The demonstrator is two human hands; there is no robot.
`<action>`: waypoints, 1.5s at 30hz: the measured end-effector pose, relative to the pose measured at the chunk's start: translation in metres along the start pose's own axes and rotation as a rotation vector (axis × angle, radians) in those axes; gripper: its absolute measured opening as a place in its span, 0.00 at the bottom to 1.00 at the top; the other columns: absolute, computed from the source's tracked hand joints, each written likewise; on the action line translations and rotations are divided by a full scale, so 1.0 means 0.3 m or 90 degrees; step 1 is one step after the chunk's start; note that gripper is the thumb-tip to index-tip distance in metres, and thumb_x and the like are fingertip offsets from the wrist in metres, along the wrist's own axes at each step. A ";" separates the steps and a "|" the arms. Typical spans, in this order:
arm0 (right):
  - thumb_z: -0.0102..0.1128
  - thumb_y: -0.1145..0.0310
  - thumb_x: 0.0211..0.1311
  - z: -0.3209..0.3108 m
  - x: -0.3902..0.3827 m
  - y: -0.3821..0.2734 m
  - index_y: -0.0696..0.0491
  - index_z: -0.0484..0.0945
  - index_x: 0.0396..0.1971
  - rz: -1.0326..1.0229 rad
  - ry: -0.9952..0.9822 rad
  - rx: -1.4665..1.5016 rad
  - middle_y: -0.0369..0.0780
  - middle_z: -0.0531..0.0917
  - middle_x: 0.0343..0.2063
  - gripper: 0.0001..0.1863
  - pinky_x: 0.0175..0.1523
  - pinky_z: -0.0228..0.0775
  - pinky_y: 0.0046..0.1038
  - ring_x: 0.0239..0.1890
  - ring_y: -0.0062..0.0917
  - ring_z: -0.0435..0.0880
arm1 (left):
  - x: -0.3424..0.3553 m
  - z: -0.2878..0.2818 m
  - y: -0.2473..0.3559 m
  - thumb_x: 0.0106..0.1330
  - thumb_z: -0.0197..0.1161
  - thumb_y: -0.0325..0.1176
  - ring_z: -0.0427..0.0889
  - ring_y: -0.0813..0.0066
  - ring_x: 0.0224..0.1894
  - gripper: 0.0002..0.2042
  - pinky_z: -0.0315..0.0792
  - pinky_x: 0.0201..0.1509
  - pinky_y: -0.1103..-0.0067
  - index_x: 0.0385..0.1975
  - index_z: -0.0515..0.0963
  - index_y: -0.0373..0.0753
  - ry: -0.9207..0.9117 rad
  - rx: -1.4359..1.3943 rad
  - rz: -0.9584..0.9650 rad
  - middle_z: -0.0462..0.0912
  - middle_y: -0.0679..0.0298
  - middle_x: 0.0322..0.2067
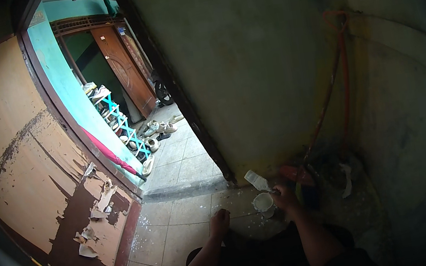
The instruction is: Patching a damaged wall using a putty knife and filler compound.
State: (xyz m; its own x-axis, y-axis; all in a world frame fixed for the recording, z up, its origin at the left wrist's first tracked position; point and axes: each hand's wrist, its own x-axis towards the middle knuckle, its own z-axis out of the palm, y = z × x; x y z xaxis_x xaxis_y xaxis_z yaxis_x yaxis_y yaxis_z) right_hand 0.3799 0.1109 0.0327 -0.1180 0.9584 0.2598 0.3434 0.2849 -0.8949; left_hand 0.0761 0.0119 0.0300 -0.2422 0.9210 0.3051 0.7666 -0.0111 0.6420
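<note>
My right hand point(286, 199) is closed around the handle of a flat paintbrush point(255, 180), whose broad white head points up and to the left. Just below the brush and left of that hand, a small white tub point(263, 202) stands on the tiles; its contents are too dim to make out. My left hand point(220, 223) is curled into a fist over the floor, left of the tub, and no object shows in it.
Peeling laminate hangs off a door point(25, 154) at the left. White specks dot the floor tiles point(184, 240). Dark mould-stained walls point(252, 62) rise ahead and right, with a broom point(346, 76) in the corner. Beyond the doorway stand a shoe rack point(124, 126) and loose shoes point(160, 127).
</note>
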 end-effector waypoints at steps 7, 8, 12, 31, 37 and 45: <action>0.61 0.63 0.55 0.028 0.002 -0.029 0.60 0.81 0.43 -0.008 0.009 0.033 0.50 0.86 0.40 0.19 0.52 0.75 0.37 0.47 0.37 0.86 | -0.015 -0.052 0.018 0.70 0.58 0.37 0.82 0.41 0.43 0.11 0.75 0.46 0.56 0.38 0.79 0.35 0.077 0.009 0.009 0.83 0.45 0.37; 0.61 0.63 0.55 0.025 0.002 -0.019 0.60 0.81 0.43 -0.010 0.000 0.029 0.50 0.86 0.40 0.19 0.52 0.75 0.37 0.47 0.37 0.86 | -0.016 -0.059 0.038 0.70 0.58 0.37 0.82 0.41 0.43 0.10 0.75 0.45 0.56 0.38 0.79 0.35 0.099 0.000 0.002 0.83 0.45 0.37; 0.59 0.64 0.57 0.014 0.021 0.045 0.60 0.81 0.43 -0.056 0.077 0.012 0.48 0.85 0.35 0.18 0.47 0.75 0.36 0.40 0.33 0.86 | -0.016 -0.065 0.052 0.70 0.58 0.35 0.81 0.41 0.42 0.09 0.75 0.44 0.56 0.39 0.77 0.35 0.171 -0.007 0.033 0.82 0.44 0.37; 0.59 0.68 0.64 -0.020 0.047 -0.033 0.55 0.74 0.56 0.121 -0.053 0.420 0.32 0.76 0.23 0.21 0.23 0.65 0.21 0.21 0.15 0.73 | -0.055 -0.069 0.028 0.66 0.63 0.36 0.80 0.50 0.48 0.30 0.75 0.50 0.62 0.65 0.59 0.37 0.220 0.024 -0.085 0.73 0.48 0.50; 0.59 0.67 0.68 -0.050 0.017 -0.101 0.56 0.77 0.49 0.091 -0.052 0.447 0.32 0.77 0.23 0.13 0.23 0.64 0.21 0.21 0.14 0.74 | -0.056 0.001 0.035 0.68 0.61 0.36 0.78 0.47 0.51 0.24 0.74 0.55 0.61 0.60 0.65 0.32 0.061 0.016 -0.033 0.75 0.45 0.49; 0.61 0.65 0.67 0.043 0.063 -0.050 0.54 0.78 0.42 -0.017 -0.018 0.408 0.32 0.79 0.25 0.09 0.24 0.66 0.20 0.21 0.14 0.75 | -0.103 -0.027 -0.006 0.68 0.58 0.40 0.81 0.52 0.50 0.19 0.73 0.55 0.60 0.56 0.71 0.40 0.049 0.217 0.007 0.80 0.52 0.48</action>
State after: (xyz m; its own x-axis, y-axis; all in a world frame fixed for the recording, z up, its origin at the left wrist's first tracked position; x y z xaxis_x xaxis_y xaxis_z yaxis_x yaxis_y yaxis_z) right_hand 0.3604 0.1246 0.0464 -0.1458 0.9479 0.2834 -0.2837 0.2344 -0.9298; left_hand 0.0773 -0.0195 0.0250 -0.2667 0.8890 0.3722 0.9210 0.1214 0.3701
